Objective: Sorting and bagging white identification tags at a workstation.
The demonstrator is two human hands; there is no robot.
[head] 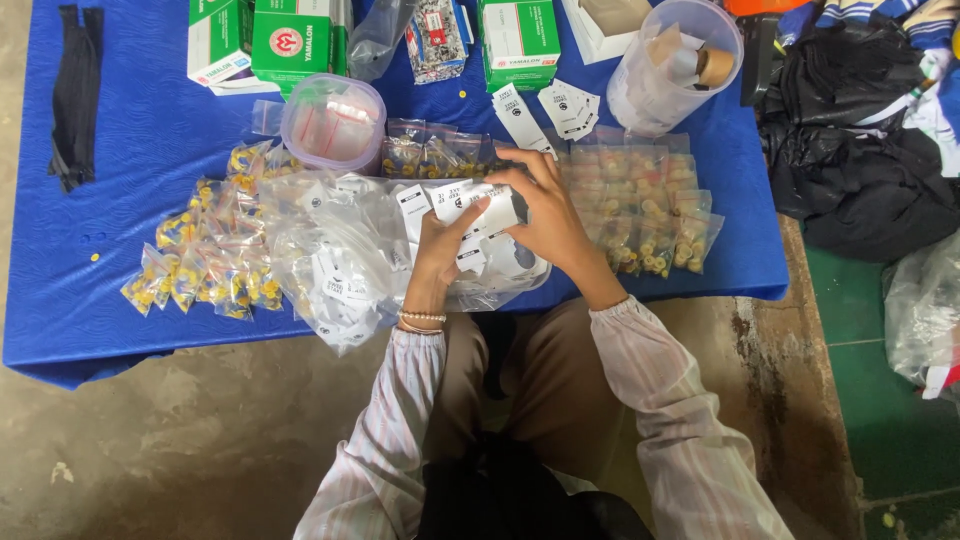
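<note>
Labels (470,205) fan between left hand (440,245) and right hand (545,215).

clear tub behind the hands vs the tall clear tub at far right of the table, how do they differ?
1. The squat tub is short and wide; the tall tub is about twice its height.
2. The squat tub wears a lid; the tall tub is open at the top.
3. The squat tub holds small clear bags; the tall tub holds paper pieces and a brown tape roll.
Both are clear plastic and stand on the blue table.
</note>
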